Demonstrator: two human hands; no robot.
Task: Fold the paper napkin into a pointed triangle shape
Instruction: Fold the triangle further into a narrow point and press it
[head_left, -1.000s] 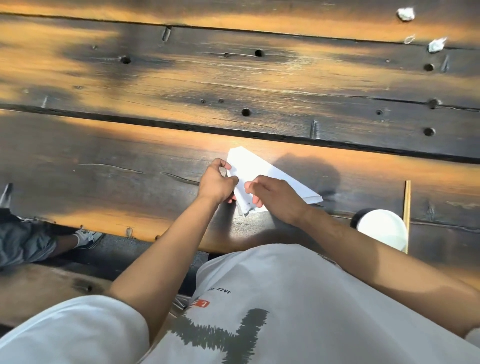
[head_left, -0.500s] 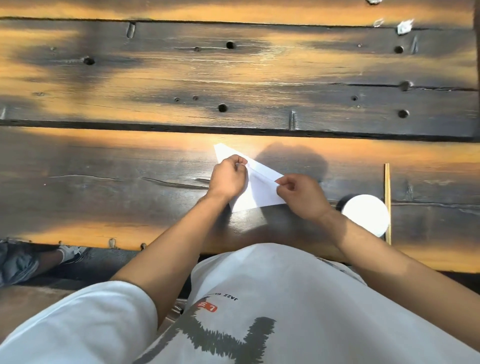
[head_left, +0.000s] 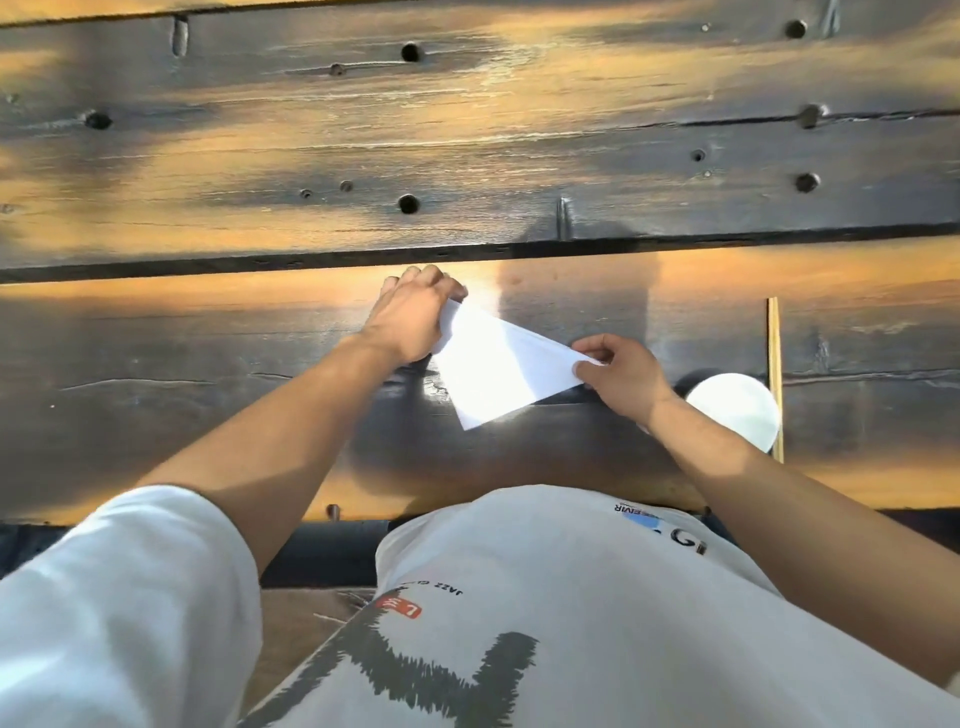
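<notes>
Since half a second ago the left hand has slid from the near middle of the paper napkin up to its far tip, and the right hand has stayed at the right corner, so the two hands now sit further apart along the folded edge.

Head view: the paper napkin lies flat on the dark wooden table, on the near plank just in front of the person. It is folded into a white pointed shape, with one tip far and left, one corner to the right and one corner pointing back at the person. The left hand rests on the far tip with its fingers curved down over the paper; whether it pinches the tip or only presses it cannot be told. The right hand pinches the right corner between thumb and fingers. The hands are well apart, each at one end of the napkin's long upper edge.

To the right of the right wrist stands a round white cup, partly hidden by the forearm; its top shows only plain white, and what it holds cannot be told. Just beside the cup on its right lies a pale wooden stick, running away from the person.
</notes>
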